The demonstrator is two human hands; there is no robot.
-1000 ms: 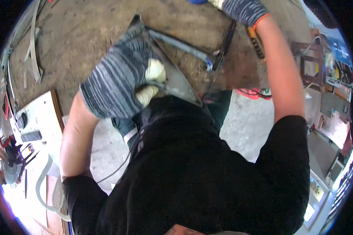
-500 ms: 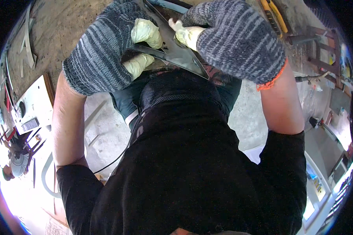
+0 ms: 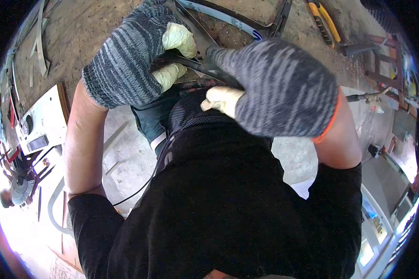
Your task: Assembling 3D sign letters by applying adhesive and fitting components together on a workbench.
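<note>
Both my hands wear grey striped knit gloves, with pale coverings on the digits that show. My left hand (image 3: 130,60) pinches a thin grey metal piece (image 3: 195,30) with angled edges, held above my lap at the bench's near edge. My right hand (image 3: 284,88) is over the right-hand corner of that piece and hides it. Its pale thumb (image 3: 223,100) lies below the metal, apart from a grey gloved finger stretched along the top. Motion smears this hand, so whether it grips the metal cannot be made out.
Beyond my hands, a pale blue curved strip (image 3: 223,16) lies on the worn wooden bench (image 3: 97,23). Yellow-and-black handled pliers (image 3: 325,23) rest at the far right, near a dark rod (image 3: 358,49). Thin metal strips (image 3: 39,46) lie far left. A white panel (image 3: 44,118) stands left of my arm.
My right hand has moved down toward me, from the upper part of the metal piece to its right corner. My left hand keeps its pinch, shifted slightly right.
</note>
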